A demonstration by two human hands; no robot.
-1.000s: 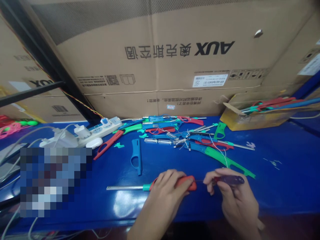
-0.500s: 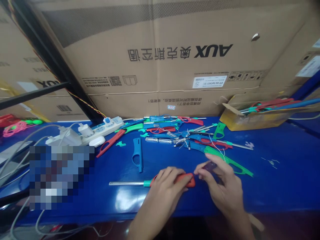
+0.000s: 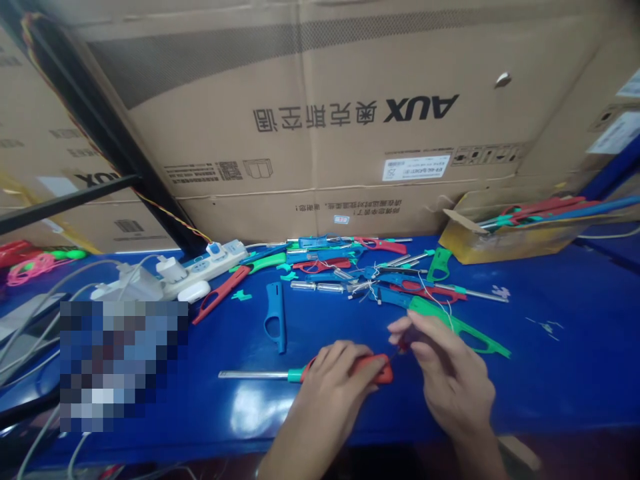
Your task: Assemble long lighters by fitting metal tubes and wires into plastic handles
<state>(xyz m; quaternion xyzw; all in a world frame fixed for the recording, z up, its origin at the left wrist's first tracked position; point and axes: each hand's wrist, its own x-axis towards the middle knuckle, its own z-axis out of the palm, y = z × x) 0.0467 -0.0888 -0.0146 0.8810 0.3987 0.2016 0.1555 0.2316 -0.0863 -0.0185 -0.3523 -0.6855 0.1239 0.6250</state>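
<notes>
My left hand (image 3: 334, 380) lies closed over the red handle of a long-nosed lighter (image 3: 373, 368) on the blue table (image 3: 550, 373). The lighter's metal tube (image 3: 253, 375) points left, joined by a teal collar. My right hand (image 3: 450, 373) is beside the handle's right end, fingers pinched around a small dark piece that is mostly hidden. A thin wire seems to run between that piece and the handle.
A heap of red, blue and green lighter shells and metal tubes (image 3: 370, 273) lies behind my hands. A loose blue shell (image 3: 275, 316) lies left of it. A power strip with plugs (image 3: 200, 267) is at the left. A cardboard tray of parts (image 3: 500, 237) stands at the right. Large cartons (image 3: 350, 113) wall the back.
My right hand moved left to the handle's end and turned, so the dark purple piece it held out is now hidden in the fingers. My left hand stayed on the red handle.
</notes>
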